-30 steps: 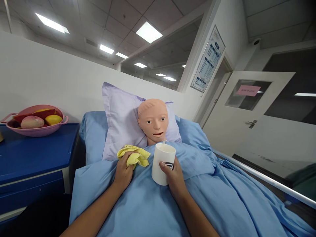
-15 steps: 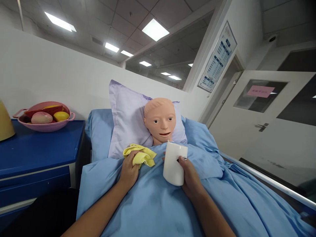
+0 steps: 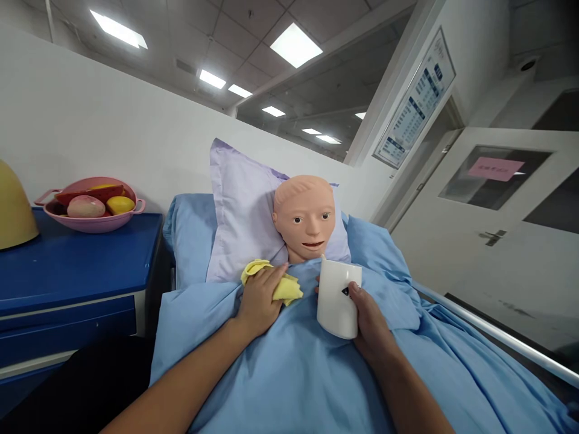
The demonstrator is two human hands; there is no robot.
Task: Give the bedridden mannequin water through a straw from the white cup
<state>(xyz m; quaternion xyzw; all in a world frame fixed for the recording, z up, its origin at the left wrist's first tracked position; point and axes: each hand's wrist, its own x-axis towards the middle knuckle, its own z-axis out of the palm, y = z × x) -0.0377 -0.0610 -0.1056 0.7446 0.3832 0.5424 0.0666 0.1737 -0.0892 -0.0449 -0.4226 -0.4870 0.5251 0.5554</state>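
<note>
A training manikin (image 3: pixel 304 218) lies in a bed, its head on a lilac pillow (image 3: pixel 242 211), covered to the neck by a blue blanket (image 3: pixel 289 374). My right hand (image 3: pixel 371 322) grips a white cup (image 3: pixel 337 296) just below the manikin's chin, tipped toward its mouth, with a straw tip showing at the rim. My left hand (image 3: pixel 260 298) rests closed on a yellow cloth (image 3: pixel 275 283) lying on the blanket beside the manikin's neck.
A blue bedside cabinet (image 3: pixel 72 271) stands at the left, carrying a pink bowl of fruit (image 3: pixel 93 208) and a yellow domed object (image 3: pixel 13 208). A metal bed rail (image 3: pixel 497 334) runs along the right. A white door (image 3: pixel 493 223) is beyond it.
My right hand has raised the cup closer to the manikin's mouth and tilted it. My left hand has pushed the yellow cloth nearer the neck. The view has shifted left.
</note>
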